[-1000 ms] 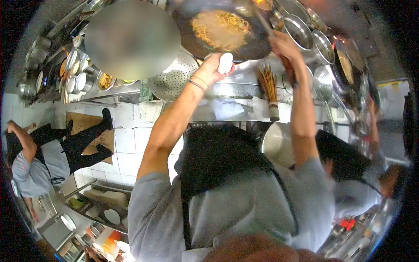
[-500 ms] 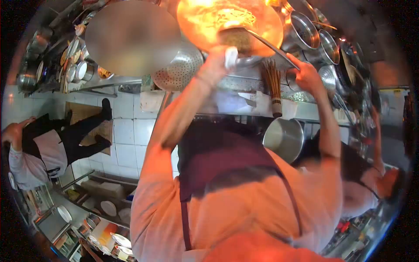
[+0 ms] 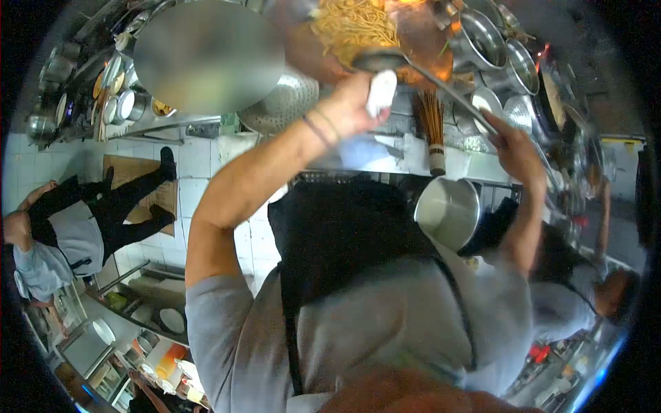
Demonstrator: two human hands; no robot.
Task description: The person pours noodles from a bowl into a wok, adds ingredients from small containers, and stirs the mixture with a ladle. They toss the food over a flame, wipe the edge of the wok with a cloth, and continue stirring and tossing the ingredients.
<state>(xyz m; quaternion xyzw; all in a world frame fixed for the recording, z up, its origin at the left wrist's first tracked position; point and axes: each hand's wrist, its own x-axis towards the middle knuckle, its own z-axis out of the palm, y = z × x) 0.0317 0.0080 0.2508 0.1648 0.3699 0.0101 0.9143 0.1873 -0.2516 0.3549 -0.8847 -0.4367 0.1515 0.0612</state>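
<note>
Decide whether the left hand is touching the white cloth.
Touching. The head view shows the left hand closed round the cloth, with no gap between them.

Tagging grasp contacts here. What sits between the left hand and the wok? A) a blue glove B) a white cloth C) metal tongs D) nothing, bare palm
B: the left hand clutches a white cloth at the near edge of the wok, while the right hand holds the ladle.
</note>
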